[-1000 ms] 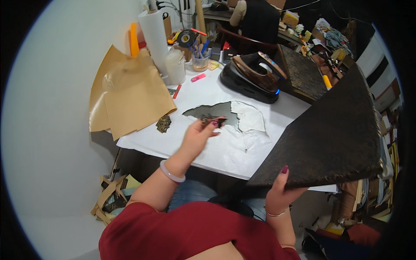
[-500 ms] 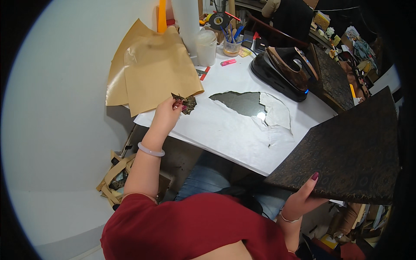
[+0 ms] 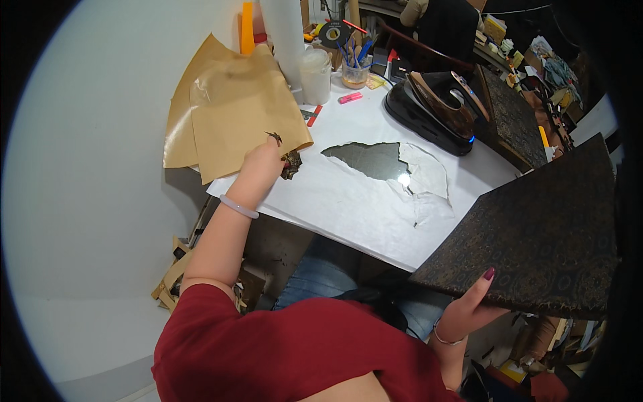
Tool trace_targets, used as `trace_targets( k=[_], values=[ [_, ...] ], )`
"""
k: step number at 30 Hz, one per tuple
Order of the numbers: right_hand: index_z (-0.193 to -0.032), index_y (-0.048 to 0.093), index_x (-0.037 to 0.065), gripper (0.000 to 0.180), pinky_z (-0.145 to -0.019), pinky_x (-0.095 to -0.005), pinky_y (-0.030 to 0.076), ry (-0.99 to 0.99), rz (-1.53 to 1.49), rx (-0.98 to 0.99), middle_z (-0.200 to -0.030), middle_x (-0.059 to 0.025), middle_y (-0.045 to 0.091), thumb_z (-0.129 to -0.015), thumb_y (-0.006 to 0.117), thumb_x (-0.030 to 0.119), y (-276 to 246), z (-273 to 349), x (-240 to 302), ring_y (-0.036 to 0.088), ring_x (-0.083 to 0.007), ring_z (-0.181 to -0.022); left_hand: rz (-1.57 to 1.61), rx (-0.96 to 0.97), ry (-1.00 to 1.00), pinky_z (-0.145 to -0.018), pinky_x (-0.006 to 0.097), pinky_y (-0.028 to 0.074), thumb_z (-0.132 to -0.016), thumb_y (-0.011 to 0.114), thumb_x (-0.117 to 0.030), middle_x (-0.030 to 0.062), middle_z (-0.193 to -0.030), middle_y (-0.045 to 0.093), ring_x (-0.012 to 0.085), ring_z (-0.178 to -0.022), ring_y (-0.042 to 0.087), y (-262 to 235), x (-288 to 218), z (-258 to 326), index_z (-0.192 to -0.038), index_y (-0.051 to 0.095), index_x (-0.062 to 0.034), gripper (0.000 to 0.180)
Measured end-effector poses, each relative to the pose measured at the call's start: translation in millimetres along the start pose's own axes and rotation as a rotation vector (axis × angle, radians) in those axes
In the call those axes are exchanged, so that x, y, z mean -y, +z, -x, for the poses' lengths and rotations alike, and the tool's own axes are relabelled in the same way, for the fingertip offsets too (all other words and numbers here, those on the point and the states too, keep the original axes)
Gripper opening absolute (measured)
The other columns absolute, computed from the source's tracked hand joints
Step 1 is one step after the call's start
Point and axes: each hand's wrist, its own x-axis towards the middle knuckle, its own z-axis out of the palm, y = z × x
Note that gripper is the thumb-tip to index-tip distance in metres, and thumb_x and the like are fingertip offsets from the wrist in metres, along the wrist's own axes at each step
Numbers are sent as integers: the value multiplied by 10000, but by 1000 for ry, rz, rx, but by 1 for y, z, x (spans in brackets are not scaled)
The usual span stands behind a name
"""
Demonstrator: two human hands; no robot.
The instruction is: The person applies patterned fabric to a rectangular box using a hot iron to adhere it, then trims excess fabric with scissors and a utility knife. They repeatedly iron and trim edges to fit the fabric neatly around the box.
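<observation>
My left hand [image 3: 263,163] is over the near left of the white-covered table, its fingers closed on a small crumpled piece of dark patterned fabric [image 3: 292,165]. Part of that scrap pokes out beyond the fingertips; the back of the hand hides the rest. At the right, my right hand [image 3: 471,308] grips the near edge of a large dark fabric-covered board [image 3: 529,231] with a faint round pattern. Its thumb lies on top, with the other fingers underneath. The board is tilted and overhangs the table's right corner.
Brown paper sheets [image 3: 244,110] cover the table's left side. A torn opening [image 3: 372,161] in the white covering shows a grey glossy surface. Behind stand an iron [image 3: 435,110], a whitish jar [image 3: 315,77] and a cup of tools [image 3: 355,72]. Another person [image 3: 442,30] sits beyond.
My left hand has turned and shifted slightly, so its back now covers more of the fabric scrap. My right hand and the board have hardly moved.
</observation>
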Motion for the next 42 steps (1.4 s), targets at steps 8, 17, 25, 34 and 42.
trace_targets(
  k=[8, 17, 25, 34, 42],
  values=[
    [-1525, 270, -136, 610, -1103, -367, 416, -65, -15, -12, -1521, -253, 429, -1037, 589, 45, 0, 1, -7, 505, -278, -1298, -347, 44, -12, -798, 482, 530, -791, 874, -296, 175, -901, 747, 375, -904, 724, 1, -8, -15, -1103, 594, 0, 513],
    [-1533, 254, -122, 611, -1102, -382, 430, -83, -42, -21, -1514, -253, 431, -1046, 578, 51, 1, 2, -11, 513, -280, -1293, -295, -97, 32, -825, 449, 462, -862, 812, -396, 133, -982, 768, 292, -941, 731, -24, -18, 5, -1094, 651, -9, 479],
    [-1538, 249, -118, 602, -1081, -371, 445, -110, 76, -4, -1505, -249, 440, -1056, 564, 57, -2, 2, -11, 527, -269, -1268, 1014, -116, 324, -998, 341, 437, -1063, 472, -226, 93, -1226, 679, 191, -1098, 607, -31, -22, 33, -1400, 602, -12, 420],
    [-1524, 273, -119, 583, -1086, -374, 441, -128, 121, -25, -1473, -232, 468, -1055, 568, 65, -3, 2, -6, 533, -269, -1253, 774, -281, 357, -948, 389, 497, -1005, 572, -112, 134, -1129, 692, 276, -1067, 649, -22, -42, 27, -1345, 616, 29, 371],
    [-1510, 260, -135, 581, -1093, -382, 429, -64, -4, 11, -1439, -252, 476, -1047, 555, 55, 1, 2, 3, 538, -286, -1248, -12, -247, 572, -833, 490, 551, -934, 640, -110, 241, -1027, 693, 371, -937, 694, 62, -98, -115, -997, 649, 28, 152]
  ],
)
